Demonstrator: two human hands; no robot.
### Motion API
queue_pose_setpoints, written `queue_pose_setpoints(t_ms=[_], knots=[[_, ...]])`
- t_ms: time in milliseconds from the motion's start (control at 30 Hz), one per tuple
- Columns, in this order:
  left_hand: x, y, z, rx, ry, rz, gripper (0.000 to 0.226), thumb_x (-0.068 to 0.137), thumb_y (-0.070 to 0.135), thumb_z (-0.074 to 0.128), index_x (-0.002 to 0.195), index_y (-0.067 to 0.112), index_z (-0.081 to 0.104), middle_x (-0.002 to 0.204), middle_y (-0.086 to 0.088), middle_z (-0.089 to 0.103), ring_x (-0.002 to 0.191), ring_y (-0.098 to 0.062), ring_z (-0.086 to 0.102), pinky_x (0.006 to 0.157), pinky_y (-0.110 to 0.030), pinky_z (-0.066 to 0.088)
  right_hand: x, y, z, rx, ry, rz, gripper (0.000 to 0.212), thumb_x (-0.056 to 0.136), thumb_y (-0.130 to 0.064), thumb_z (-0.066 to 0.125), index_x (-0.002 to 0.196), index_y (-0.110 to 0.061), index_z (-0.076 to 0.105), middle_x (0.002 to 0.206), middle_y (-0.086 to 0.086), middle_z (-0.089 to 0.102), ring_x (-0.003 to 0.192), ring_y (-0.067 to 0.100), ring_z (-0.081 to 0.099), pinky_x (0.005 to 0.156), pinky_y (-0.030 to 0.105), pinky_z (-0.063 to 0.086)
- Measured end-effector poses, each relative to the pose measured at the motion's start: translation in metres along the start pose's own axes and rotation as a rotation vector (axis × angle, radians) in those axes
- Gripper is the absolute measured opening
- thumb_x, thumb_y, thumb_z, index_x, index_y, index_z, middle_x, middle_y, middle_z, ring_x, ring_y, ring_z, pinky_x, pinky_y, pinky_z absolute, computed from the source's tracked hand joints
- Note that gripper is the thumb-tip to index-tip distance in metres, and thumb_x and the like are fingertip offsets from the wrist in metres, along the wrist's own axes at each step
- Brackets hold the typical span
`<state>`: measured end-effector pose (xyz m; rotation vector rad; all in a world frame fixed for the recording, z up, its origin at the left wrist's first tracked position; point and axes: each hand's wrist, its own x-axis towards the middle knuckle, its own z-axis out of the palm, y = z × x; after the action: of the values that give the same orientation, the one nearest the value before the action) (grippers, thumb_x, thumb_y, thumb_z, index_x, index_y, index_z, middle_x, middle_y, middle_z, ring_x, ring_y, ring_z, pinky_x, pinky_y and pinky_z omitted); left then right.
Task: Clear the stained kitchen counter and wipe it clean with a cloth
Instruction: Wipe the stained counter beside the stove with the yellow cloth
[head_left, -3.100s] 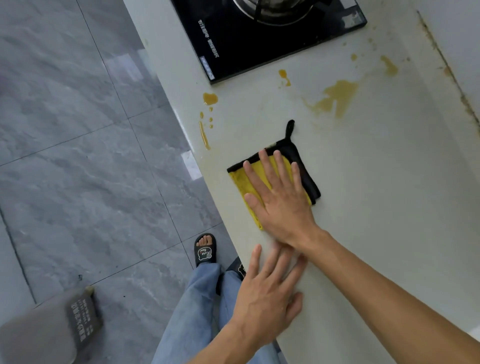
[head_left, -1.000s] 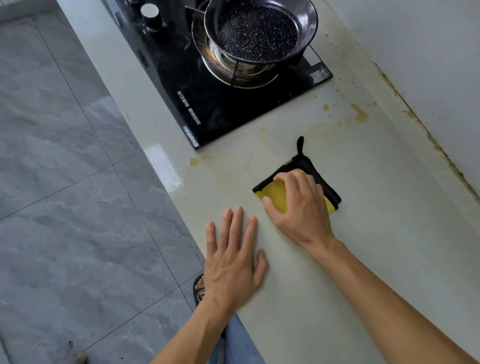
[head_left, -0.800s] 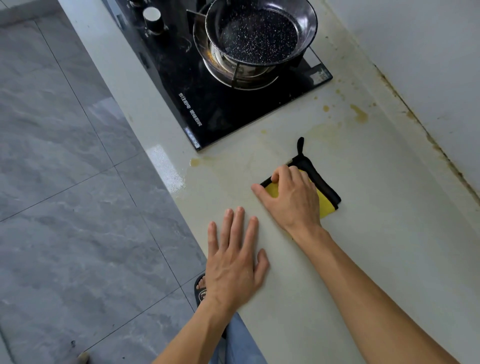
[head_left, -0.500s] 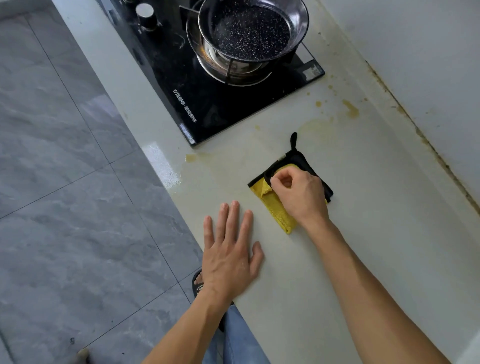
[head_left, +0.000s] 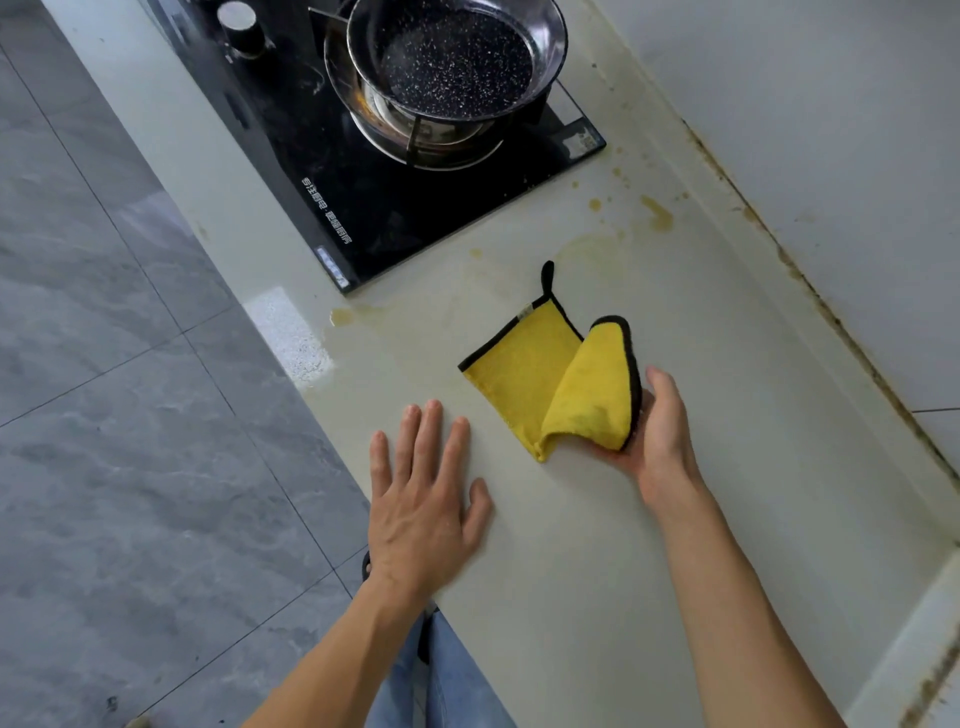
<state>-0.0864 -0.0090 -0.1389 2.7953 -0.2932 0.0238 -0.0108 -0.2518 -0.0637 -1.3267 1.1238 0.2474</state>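
Cloth: a yellow cloth (head_left: 524, 364) with black trim is laid on the counter (head_left: 571, 571) just in front of the hob (head_left: 395, 208); one half is being turned over.
Right hand: the lifted flap is gripped by the right hand (head_left: 657, 441), its fingers curled under the fold.
Left hand: the left hand (head_left: 423, 499) is pressed flat near the front edge, fingers straight, nothing held.
Done: judged largely wiped; only faint smears are seen by the cloth.
Left: yellow spots (head_left: 657, 213) toward the back edge and one spot (head_left: 340, 316) by the hob's corner are yet to be wiped.
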Motion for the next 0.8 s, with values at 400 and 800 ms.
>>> queue_pose_setpoints(t_ms=[400,800], knots=[[0.0,0.0,0.0,-0.001,0.003,-0.006,0.069,0.097,0.049,0.047,0.158,0.017,0.044,0.172,-0.012,0.026,0.163,-0.032,0.013,0.129,-0.06,0.009,-0.002,0.002,-0.033,-0.092,0.151,-0.282,0.018,0.097,-0.028,0.063,0.089,-0.021,0.077,0.093,-0.007,0.078,0.097,0.019,0.072,0.096,0.043,0.053],[0.0,0.001,-0.003,-0.006,-0.002,-0.019,0.069,0.095,0.048,0.049,0.156,0.016,0.046,0.171,-0.012,0.029,0.162,-0.033,0.017,0.129,-0.061,0.012,-0.028,-0.061,-0.056,-1.025,0.458,-0.746,0.034,0.11,-0.047,0.034,0.097,-0.02,0.05,0.082,0.012,0.065,0.082,0.043,0.057,0.066,0.042,0.03]])
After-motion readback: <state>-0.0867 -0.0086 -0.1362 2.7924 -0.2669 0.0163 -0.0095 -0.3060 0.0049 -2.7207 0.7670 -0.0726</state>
